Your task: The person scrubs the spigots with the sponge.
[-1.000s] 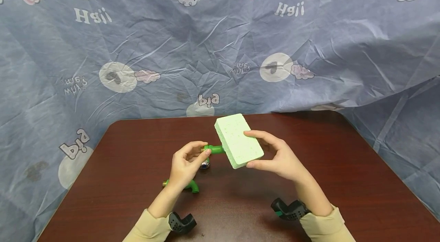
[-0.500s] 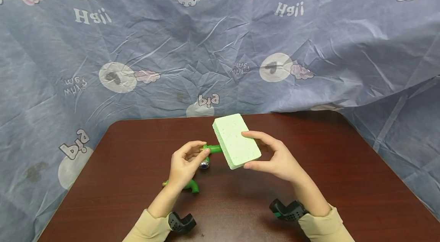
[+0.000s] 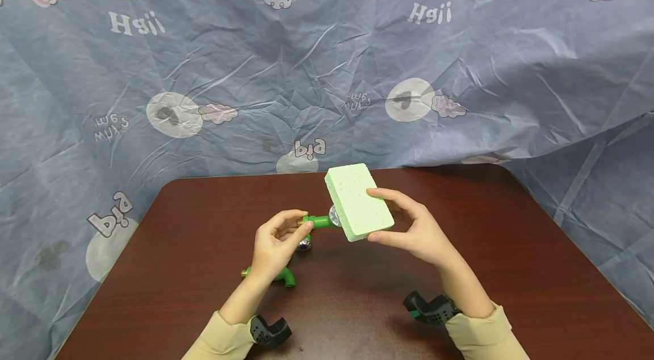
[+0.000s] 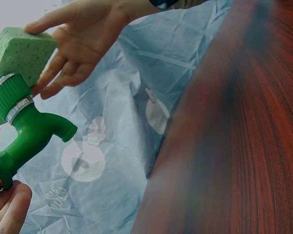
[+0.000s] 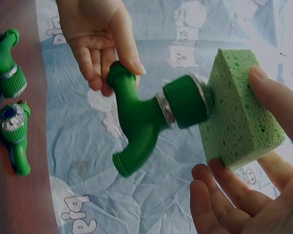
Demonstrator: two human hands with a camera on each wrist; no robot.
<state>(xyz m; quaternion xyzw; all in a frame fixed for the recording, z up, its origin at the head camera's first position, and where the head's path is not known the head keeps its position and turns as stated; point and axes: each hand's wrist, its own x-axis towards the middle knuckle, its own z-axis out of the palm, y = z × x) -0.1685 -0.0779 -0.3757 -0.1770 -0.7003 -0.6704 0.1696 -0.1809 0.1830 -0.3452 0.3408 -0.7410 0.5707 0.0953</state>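
While the left hand [image 3: 276, 242] pinches a green tap [image 5: 137, 116], the right hand [image 3: 425, 235] grips a sponge [image 3: 357, 201] against its knob [image 5: 186, 101].

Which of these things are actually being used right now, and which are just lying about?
In use:
held green tap, in the left hand
sponge, in the right hand, up at that tap

Lying about, it seems:
second green tap, on the table
third green tap, likewise
patterned cloth, hanging behind

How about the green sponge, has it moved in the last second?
Yes: in the head view, the green sponge has shifted up and slightly right, its top corner now reaching higher past the far edge of the table.
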